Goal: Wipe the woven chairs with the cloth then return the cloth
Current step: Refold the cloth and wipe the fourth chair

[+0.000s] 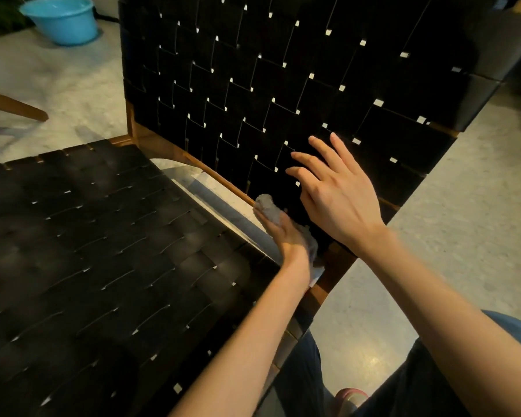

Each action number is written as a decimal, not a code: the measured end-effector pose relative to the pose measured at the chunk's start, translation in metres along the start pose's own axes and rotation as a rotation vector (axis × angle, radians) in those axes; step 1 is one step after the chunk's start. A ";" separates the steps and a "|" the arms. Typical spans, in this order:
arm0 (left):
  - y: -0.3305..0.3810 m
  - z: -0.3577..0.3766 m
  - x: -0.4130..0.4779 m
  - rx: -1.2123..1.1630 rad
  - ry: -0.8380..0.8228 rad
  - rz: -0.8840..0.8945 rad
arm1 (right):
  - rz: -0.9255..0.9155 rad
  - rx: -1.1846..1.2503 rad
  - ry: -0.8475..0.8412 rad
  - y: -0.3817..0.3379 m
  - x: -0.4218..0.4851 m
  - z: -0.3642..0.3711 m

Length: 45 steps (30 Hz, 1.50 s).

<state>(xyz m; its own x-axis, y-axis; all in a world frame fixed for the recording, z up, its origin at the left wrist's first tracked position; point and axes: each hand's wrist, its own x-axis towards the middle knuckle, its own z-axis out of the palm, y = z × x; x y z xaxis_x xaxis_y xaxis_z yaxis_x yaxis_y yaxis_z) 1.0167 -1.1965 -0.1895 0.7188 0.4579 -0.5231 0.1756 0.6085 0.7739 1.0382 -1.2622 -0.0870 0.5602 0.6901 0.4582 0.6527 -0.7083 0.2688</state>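
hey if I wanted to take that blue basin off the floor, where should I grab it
Take the blue basin by its rolled rim, probably from above with fingers hooked under the lip. It stands upright and open-topped on the floor, and the rim flares wider than the smooth tapering wall, which offers less hold. Only part of it is in view.

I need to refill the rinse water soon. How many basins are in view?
1. The blue basin stands on the floor at the upper left, behind the woven chair. Others may sit outside the frame.
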 end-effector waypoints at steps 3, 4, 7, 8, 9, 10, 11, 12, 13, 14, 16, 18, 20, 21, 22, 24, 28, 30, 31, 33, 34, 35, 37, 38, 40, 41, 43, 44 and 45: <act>0.031 -0.007 0.025 0.057 0.003 0.084 | -0.034 0.015 -0.012 -0.002 0.005 0.001; 0.044 -0.009 0.030 0.060 0.003 0.055 | -0.045 0.019 -0.022 -0.003 0.008 0.001; 0.070 -0.020 0.050 0.118 0.005 -0.002 | -0.093 0.002 -0.099 -0.008 0.022 0.008; 0.076 -0.022 0.061 0.102 0.009 0.019 | -0.111 -0.016 -0.128 -0.010 0.028 0.011; 0.085 -0.023 0.075 0.109 0.035 0.061 | -0.125 -0.034 -0.152 -0.012 0.035 0.014; 0.094 -0.024 0.088 0.155 0.068 0.107 | -0.136 -0.051 -0.171 -0.013 0.043 0.018; 0.105 -0.025 0.099 0.176 0.109 0.129 | -0.147 -0.069 -0.185 -0.015 0.052 0.021; 0.114 -0.028 0.110 0.173 0.138 0.130 | -0.158 -0.086 -0.196 -0.017 0.062 0.025; 0.122 -0.030 0.121 0.176 0.154 0.124 | -0.167 -0.104 -0.207 -0.019 0.071 0.029; 0.130 -0.032 0.131 0.171 0.165 0.117 | -0.171 -0.123 -0.215 -0.021 0.079 0.032; 0.146 -0.036 0.146 0.146 0.194 0.125 | -0.159 -0.164 -0.215 -0.024 0.093 0.040; 0.158 -0.041 0.166 0.143 0.219 0.170 | -0.152 -0.184 -0.202 -0.025 0.107 0.048; 0.163 -0.048 0.184 0.163 0.237 0.209 | -0.171 -0.179 -0.193 -0.027 0.121 0.055; 0.164 -0.053 0.193 0.158 0.237 0.226 | -0.179 -0.172 -0.185 -0.028 0.130 0.059; 0.167 -0.057 0.201 0.146 0.244 0.242 | -0.184 -0.163 -0.178 -0.030 0.139 0.062; 0.183 -0.059 0.210 0.123 0.269 0.271 | -0.193 -0.152 -0.172 -0.032 0.153 0.068; 0.222 -0.064 0.238 0.160 0.367 0.422 | -0.226 -0.171 -0.166 -0.033 0.164 0.077; 0.236 -0.070 0.254 0.165 0.380 0.413 | -0.235 -0.180 -0.174 -0.032 0.164 0.079; 0.240 -0.074 0.259 0.169 0.388 0.400 | -0.241 -0.188 -0.182 -0.032 0.165 0.080; 0.246 -0.078 0.265 0.151 0.384 0.391 | -0.243 -0.203 -0.188 -0.032 0.165 0.084; 0.248 -0.079 0.266 0.131 0.371 0.390 | -0.244 -0.208 -0.186 -0.032 0.164 0.085; 0.248 -0.079 0.266 0.117 0.363 0.387 | -0.243 -0.215 -0.183 -0.032 0.164 0.086; 0.246 -0.078 0.264 0.094 0.351 0.367 | -0.242 -0.216 -0.170 -0.032 0.165 0.087; 0.243 -0.077 0.263 0.076 0.343 0.357 | -0.236 -0.214 -0.165 -0.032 0.165 0.087; 0.236 -0.077 0.260 0.056 0.321 0.336 | -0.223 -0.209 -0.161 -0.033 0.165 0.088; 0.234 -0.076 0.256 0.040 0.306 0.327 | -0.220 -0.209 -0.160 -0.033 0.165 0.087; 0.225 -0.073 0.248 0.024 0.292 0.299 | -0.219 -0.206 -0.157 -0.034 0.166 0.086; 0.219 -0.071 0.244 0.028 0.291 0.280 | -0.219 -0.203 -0.155 -0.034 0.166 0.086; 0.212 -0.069 0.239 0.032 0.286 0.264 | -0.219 -0.199 -0.153 -0.034 0.166 0.086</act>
<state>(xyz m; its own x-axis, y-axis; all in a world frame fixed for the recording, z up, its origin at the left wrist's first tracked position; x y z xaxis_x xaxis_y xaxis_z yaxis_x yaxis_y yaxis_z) 1.1792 -0.9137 -0.1749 0.5263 0.7611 -0.3791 0.0333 0.4270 0.9036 1.1527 -1.1114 -0.0928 0.4974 0.8329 0.2424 0.6620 -0.5451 0.5145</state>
